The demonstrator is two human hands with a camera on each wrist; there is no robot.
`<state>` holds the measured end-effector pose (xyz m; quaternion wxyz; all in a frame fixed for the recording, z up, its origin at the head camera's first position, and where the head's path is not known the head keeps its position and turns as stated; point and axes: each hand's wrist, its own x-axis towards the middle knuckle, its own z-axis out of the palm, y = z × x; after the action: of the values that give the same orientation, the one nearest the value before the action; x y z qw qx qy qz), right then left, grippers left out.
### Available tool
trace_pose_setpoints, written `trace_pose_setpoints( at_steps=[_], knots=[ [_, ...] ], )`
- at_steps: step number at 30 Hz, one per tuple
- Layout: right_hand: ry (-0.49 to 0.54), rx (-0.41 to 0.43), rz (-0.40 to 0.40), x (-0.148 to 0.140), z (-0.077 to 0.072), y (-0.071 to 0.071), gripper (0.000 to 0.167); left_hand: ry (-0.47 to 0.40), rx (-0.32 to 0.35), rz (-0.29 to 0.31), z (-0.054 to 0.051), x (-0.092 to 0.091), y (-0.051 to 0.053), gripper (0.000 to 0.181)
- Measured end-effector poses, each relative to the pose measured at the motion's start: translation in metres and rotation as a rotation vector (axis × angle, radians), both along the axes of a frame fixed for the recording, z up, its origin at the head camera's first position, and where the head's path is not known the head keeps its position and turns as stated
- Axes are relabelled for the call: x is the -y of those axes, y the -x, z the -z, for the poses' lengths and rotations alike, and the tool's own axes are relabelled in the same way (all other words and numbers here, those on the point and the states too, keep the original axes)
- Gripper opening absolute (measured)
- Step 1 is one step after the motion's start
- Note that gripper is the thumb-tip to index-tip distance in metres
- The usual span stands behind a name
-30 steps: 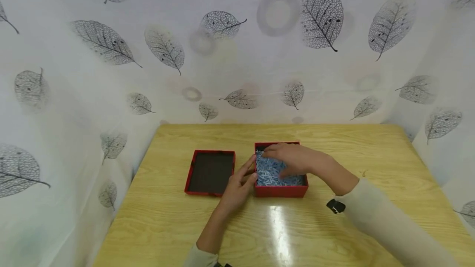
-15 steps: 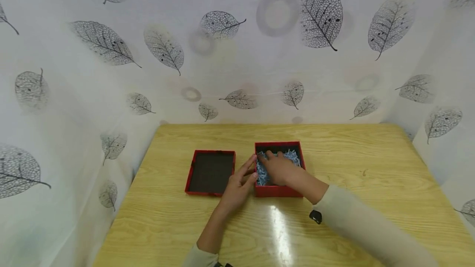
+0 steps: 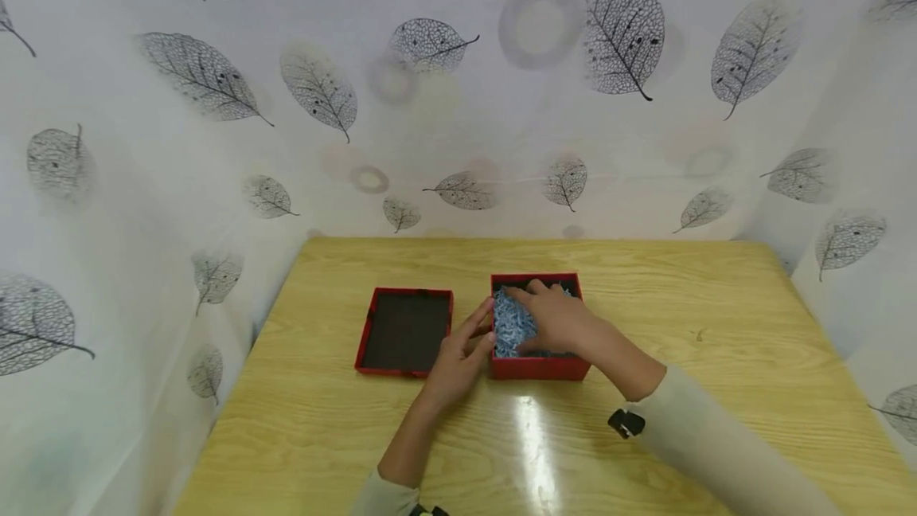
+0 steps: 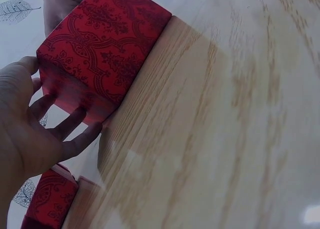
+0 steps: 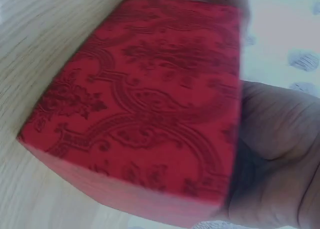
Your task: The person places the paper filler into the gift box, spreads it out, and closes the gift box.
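A red patterned box [image 3: 540, 369] stands on the table, filled with blue shredded paper [image 3: 512, 326]. My left hand [image 3: 455, 365] steadies the box's left side; in the left wrist view its spread fingers [image 4: 72, 123] touch the patterned wall [image 4: 105, 44]. Inside the box, over the paper, is my right hand [image 3: 563, 320], fingers spread and bent a little, thumb toward the front. From the right wrist, the box's front wall [image 5: 150, 99] hides those fingertips, and only part of the palm shows.
The shallow red lid with a black inside [image 3: 408, 330] lies left of the box. Both rest on a light wooden table [image 3: 688, 301]. A pale leaf-print curtain [image 3: 458, 118] hangs behind and at the sides.
My right hand has shifted over the shredded paper, first left and deeper toward the box's front left, then back up and right. The left hand stays at the box's side.
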<state>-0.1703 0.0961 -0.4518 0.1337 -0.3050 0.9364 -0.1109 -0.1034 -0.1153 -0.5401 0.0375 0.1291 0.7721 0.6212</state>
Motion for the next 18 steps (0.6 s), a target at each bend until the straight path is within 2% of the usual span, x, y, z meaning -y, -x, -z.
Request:
trace_pose_setpoints(
  at_steps=[5,8,13,16,18],
  knots=[
    [0.027,0.006,0.003,-0.003,0.000,-0.004,0.085,0.028,-0.009,0.002,0.001,0.002,0.000,0.059],
    [0.018,0.047,-0.013,0.000,0.009,-0.002,0.082,0.037,-0.015,-0.002,0.002,0.003,0.001,0.059],
    [0.009,0.087,-0.015,0.003,0.024,0.006,0.085,0.048,0.002,0.000,0.002,0.002,0.001,0.059],
    [-0.012,0.089,-0.027,0.001,0.023,0.008,0.086,0.051,-0.001,-0.001,0.001,0.002,0.001,0.058],
    [-0.010,0.089,-0.031,-0.003,0.017,0.008,0.087,0.052,-0.006,-0.003,-0.001,0.001,0.001,0.058]
  ],
)
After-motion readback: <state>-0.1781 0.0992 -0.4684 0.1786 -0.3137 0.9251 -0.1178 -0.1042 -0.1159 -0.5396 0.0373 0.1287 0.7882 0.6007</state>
